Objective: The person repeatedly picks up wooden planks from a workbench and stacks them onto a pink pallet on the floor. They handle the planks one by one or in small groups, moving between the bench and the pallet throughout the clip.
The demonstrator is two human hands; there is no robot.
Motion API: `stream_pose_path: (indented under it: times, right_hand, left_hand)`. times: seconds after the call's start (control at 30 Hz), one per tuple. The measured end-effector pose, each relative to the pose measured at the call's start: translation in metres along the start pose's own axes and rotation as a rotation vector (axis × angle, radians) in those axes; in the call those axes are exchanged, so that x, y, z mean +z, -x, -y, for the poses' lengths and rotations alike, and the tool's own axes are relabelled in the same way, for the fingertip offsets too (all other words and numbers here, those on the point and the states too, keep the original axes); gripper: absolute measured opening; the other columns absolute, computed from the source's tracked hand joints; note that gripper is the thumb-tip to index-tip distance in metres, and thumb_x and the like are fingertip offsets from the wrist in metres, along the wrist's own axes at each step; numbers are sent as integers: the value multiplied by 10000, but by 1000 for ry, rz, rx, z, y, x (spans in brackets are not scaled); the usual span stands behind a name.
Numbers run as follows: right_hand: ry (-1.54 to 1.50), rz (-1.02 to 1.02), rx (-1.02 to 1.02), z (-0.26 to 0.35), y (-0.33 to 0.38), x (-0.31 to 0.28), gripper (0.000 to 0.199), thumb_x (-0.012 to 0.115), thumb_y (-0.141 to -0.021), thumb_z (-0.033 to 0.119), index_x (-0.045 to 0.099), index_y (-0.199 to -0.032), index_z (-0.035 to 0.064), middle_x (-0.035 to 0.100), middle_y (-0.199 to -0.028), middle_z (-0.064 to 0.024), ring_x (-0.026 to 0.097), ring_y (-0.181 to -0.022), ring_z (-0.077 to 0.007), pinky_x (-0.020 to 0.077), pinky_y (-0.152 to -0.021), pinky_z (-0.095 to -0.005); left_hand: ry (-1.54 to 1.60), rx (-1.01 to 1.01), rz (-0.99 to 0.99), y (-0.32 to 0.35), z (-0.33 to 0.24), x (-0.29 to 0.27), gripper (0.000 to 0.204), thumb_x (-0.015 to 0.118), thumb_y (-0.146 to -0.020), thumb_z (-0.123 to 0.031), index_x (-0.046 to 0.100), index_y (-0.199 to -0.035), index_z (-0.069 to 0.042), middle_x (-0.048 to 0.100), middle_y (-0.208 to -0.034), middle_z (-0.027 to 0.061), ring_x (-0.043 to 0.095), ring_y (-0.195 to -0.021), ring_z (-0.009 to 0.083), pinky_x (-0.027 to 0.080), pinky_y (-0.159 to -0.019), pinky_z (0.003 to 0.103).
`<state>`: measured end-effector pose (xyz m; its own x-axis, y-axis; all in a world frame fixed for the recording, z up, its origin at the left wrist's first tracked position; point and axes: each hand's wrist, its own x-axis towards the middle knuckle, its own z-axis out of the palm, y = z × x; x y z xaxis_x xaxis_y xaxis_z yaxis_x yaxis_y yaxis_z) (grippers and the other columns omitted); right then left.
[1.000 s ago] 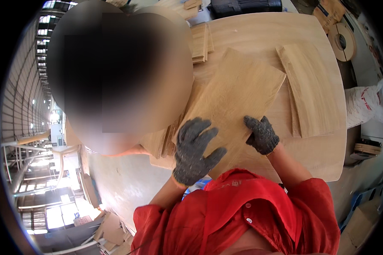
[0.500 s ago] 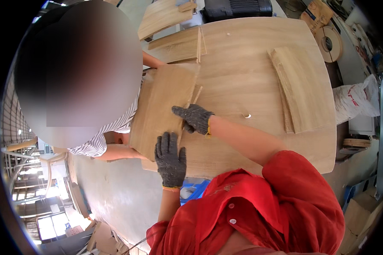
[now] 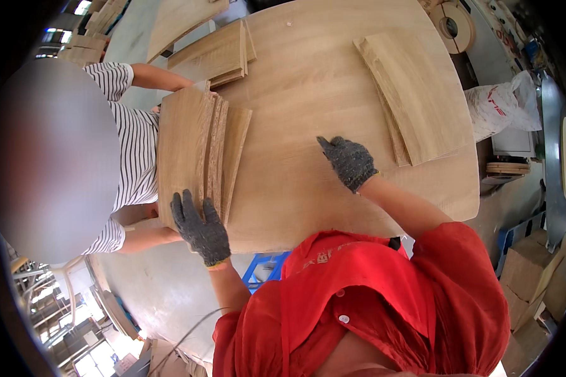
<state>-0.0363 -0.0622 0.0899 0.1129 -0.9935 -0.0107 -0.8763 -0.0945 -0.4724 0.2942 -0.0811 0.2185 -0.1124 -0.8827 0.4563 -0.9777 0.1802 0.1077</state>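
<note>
The left hand (image 3: 201, 231) is resting, fingers spread, on the board stack (image 3: 183, 135) sitting at nine o'clock on the table (image 3: 289, 188). The right hand (image 3: 348, 163) is pointing toward ten o'clock, fingers loosely bent.

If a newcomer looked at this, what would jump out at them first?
Probably the bright red clothing across the lower middle. Next, two dark gloves: the left hand at the near end of the board stack, the right hand over the table's middle. A striped shirt stands out at left.
</note>
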Motion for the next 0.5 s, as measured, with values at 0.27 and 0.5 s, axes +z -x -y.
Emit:
stream_pose_path:
  times: [0.27, 0.5]
  right_hand:
    - [-1428, 479, 161, 56, 3, -35, 543, 582, -943, 236, 395, -1431, 88, 609, -931, -48, 567, -773, -102, 527, -682, -258]
    - [-1385, 595, 99, 45, -10, -34, 536, 543, -964, 237, 368, -1441, 67, 627, -829, -54, 577, -704, -105, 516, -658, -258]
  left_hand:
    - [717, -57, 392, 45, -116, 36, 409, 640, -840, -4, 554, -1240, 10, 601, -1142, 173, 609, -916, 232, 505, -780, 329]
    - [955, -383, 417, 41, -138, 48, 305, 658, -832, -19, 612, -1134, -3, 643, -932, 107, 620, -787, 178, 503, -706, 294]
